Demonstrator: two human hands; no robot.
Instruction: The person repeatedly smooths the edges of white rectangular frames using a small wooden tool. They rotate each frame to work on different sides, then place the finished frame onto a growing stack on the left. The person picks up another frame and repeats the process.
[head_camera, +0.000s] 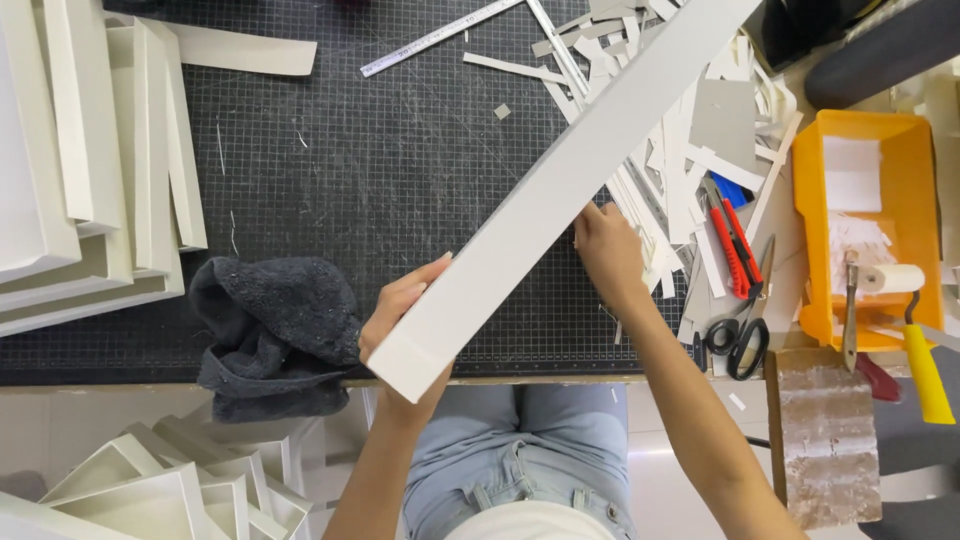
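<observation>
**Long white box panel held edge-on over cutting mat**

Long white box (560, 200) runs diagonally from bottom centre to top right, raised above the dark gridded cutting mat (380, 180). Left hand (400, 315) is at its near end: fingers curled over the upper edge, thumb side hidden behind the box, so it's closed around that end. Right hand (608, 255) is further up, on the box's right side; fingers bent, tips touching the box's lower edge. Can't tell if it's gripping or just pressing. So box lies betw. both hands, left at the end, right approx. mid-length.

Counts: 1 dark grey cloth (275, 335) just left of left hand, bunched at mat edge. 1 metal ruler (440, 38) at top. 1 pair of black-handled scissors (745, 330) and 1 red-handled cutter (735, 250) right of right hand. 1 orange paint tray (915, 180) w/ 1 yellow-handled roller (915, 330). White card offcuts (700, 130) piled top right (too many to count). Stacked white trays (90, 170) at left; number unclear.
</observation>
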